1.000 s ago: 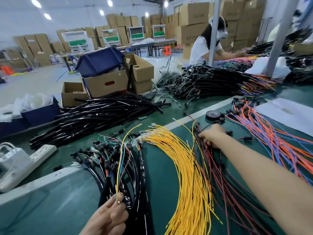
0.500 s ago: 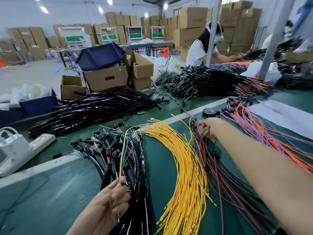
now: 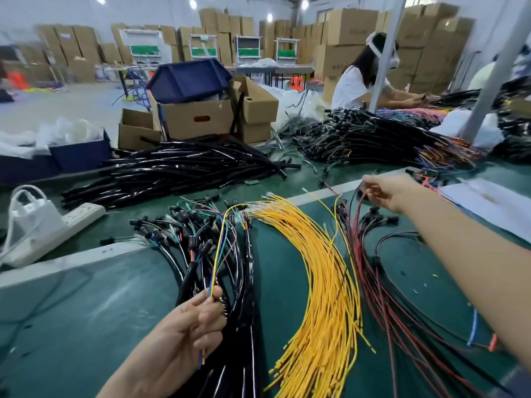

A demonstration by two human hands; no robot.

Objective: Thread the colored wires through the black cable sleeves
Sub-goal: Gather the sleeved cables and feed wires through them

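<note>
Head: green table (image 3: 86, 326), stacked cardboard boxes (image 3: 350, 27)

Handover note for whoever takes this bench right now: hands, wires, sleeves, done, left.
Left hand: pinches a few thin wires (yellow, blue, green) that rise from the table.
Right hand: reached out, seems to pinch a red wire at the top of the red and black bundle; blurred.
Yellow bundle: between the hands.
Loose black sleeves: piled far left.
Done: sleeved harnesses lie by the left hand.
Left: the held wires show no sleeve, and the loose bundles remain.
</note>
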